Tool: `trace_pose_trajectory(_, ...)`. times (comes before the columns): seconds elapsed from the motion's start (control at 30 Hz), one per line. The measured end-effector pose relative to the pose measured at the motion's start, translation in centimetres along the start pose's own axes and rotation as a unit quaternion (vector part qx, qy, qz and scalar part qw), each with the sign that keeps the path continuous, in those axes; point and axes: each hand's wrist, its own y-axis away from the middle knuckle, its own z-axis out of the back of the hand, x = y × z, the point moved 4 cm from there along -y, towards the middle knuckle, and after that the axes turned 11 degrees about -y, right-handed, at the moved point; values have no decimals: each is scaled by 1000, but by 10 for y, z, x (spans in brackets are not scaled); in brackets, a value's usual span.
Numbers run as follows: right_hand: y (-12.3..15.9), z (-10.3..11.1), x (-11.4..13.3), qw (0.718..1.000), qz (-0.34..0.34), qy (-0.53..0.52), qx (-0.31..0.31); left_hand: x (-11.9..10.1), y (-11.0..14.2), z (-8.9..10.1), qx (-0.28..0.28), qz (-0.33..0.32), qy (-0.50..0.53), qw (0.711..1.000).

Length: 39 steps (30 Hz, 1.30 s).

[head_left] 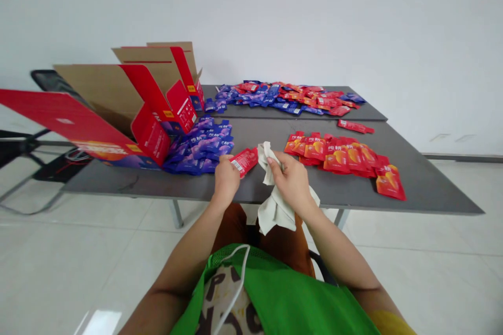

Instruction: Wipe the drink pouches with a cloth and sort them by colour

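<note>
My left hand (226,178) is closed on a red sachet (244,160) and holds it over the near edge of the grey table (424,183). My right hand (291,180) grips a white cloth (273,209), whose top end touches the sachet and whose tail hangs below the table edge. To the right lies a row of red sachets (346,157). A heap of purple-blue sachets (200,149) lies to the left of my hands.
Open red-and-brown cardboard boxes (133,104) lie on their sides at the table's left. A mixed pile of red and blue sachets (286,97) covers the far table. One single red sachet (356,126) lies apart. A black chair frame (23,152) stands at left.
</note>
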Motion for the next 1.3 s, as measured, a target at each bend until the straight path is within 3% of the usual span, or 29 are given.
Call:
trace_pose_trajectory(0.13,-7,-34,22,997,61,34,36,15,-1,-21,127,109,250,954)
trace_pose_trajectory(0.23,-4,-67,25,984,71,108,125,18,-1,-21,150,129,314,929)
trace_pose_trajectory(0.33,-7,-81,15,973,51,158,161,20,0,-18,179,131,326,919)
trace_pose_trajectory(0.63,-60,-53,-27,946,-111,263,156,21,3,-15,226,147,331,904)
trace_pose_trajectory(0.77,-43,-43,-6,959,-46,231,156,19,4,-14,223,146,322,908)
trace_pose_trajectory(0.9,-6,-55,22,964,70,169,194,22,4,-11,190,123,335,915)
trace_pose_trajectory(1.0,9,-66,23,955,90,178,218,25,4,-9,202,96,333,916)
trace_pose_trajectory(1.13,-1,-63,-2,943,8,254,214,28,5,-11,217,101,310,920)
trace_pose_trajectory(1.3,-29,-39,-28,930,-108,310,166,25,9,-11,173,110,306,930)
